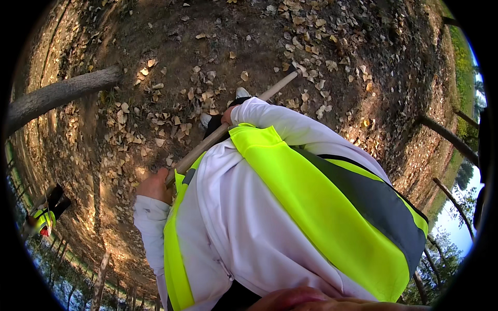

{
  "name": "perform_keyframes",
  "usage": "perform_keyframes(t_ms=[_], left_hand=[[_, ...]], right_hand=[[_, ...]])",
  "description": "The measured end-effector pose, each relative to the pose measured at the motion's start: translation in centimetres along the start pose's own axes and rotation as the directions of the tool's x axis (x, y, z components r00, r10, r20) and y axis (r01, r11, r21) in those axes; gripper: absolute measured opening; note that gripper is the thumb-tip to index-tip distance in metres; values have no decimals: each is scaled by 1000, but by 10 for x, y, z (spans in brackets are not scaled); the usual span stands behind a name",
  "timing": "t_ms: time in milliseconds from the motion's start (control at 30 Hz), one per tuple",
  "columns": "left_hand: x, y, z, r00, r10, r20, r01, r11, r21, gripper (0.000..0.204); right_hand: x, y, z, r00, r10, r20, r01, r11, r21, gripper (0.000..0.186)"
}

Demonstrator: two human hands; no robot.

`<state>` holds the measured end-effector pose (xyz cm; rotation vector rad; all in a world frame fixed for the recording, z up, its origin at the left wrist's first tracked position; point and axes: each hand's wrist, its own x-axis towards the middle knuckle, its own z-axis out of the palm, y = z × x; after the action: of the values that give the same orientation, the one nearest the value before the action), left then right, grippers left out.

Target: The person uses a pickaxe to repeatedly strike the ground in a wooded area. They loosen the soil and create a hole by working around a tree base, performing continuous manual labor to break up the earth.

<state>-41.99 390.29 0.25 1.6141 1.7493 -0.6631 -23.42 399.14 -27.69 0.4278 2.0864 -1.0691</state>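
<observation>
A long wooden pole (278, 86) runs slantwise across the front of my body, from the lower left to the upper right. Its far end is dark, and I cannot make out whether a tool head is fixed there. Near the lower end my left hand (154, 185) is closed around the wood. Farther up the pole, my right hand (227, 115) grips it too, partly covered by my white sleeve (290, 122). The pole's near end is hidden behind my left hand and vest (290, 192).
Dry fallen leaves (207, 96) cover the brown ground around my shoes (241, 93). A thick tree trunk (67, 93) rises at the left, with more trunks (448, 135) at the right. Another person in a bright vest (44, 220) is at the far left.
</observation>
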Motion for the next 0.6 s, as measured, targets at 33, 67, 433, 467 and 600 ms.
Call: perform_keyframes(t_ms=[33,67,433,467,600], left_hand=[[-13,-5,-4,993,38,-116,-46,997,-63,22],[-15,-11,-7,987,57,-153,-57,998,3,21],[36,12,5,953,197,-229,-189,980,55,12],[44,15,16,951,223,-216,-219,975,46,11],[62,33,35,960,266,-91,-269,963,-15,7]], right_hand=[[3,-12,-4,999,-25,-26,26,999,36,34],[5,-23,-5,998,-45,-48,49,996,71,34],[-52,27,5,988,152,5,-152,985,79,34],[-64,36,7,983,181,20,-182,980,74,34],[-93,61,12,966,252,64,-255,965,60,34]])
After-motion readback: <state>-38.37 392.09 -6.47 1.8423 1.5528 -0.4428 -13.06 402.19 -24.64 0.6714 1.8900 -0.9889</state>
